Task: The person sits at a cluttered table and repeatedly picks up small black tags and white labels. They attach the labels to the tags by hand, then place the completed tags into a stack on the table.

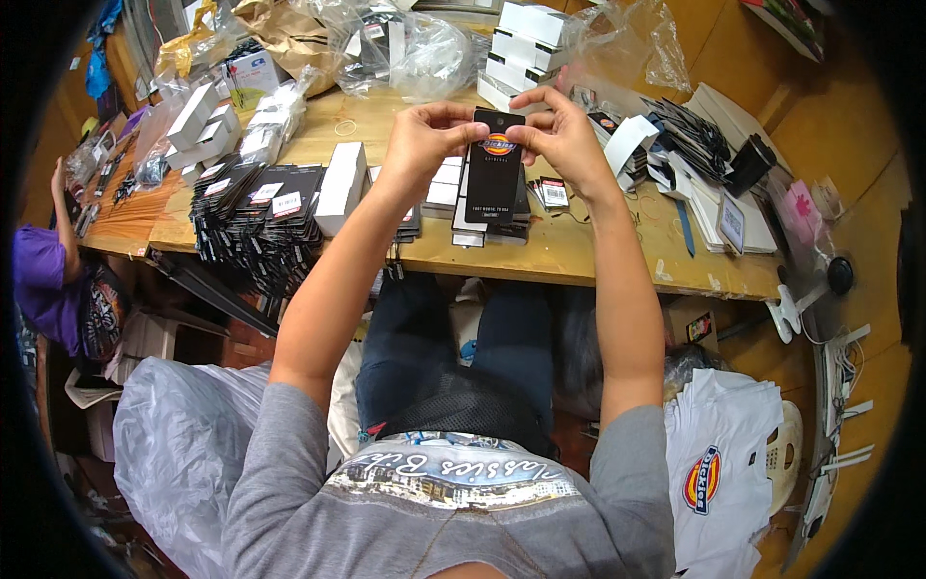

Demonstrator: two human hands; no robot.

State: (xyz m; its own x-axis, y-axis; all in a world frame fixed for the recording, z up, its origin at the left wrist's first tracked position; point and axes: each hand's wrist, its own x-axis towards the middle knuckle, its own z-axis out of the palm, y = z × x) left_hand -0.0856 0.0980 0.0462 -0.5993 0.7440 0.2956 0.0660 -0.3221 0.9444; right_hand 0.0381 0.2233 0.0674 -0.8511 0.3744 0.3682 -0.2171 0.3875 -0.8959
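Note:
Over the middle of the table I hold up a black hang tag (490, 185) with a colourful logo and a hole near its top. My left hand (432, 143) pinches its upper left side, thumb on the front. On the upper right side, my right hand (558, 137) pinches it the same way. Below and behind the tag lie stacks of white and black cards (444, 191), partly covered by it. A small labelled card (553, 193) lies on the table just right of these stacks.
Many black tags with white stickers (260, 214) lie left, beside an upright white box (341, 185). White boxes (521, 48) and clear plastic bags (434, 48) stand behind. Dark cards (690, 140) lie right. White shirts (723, 463) hang lower right; another person (48, 280) is left.

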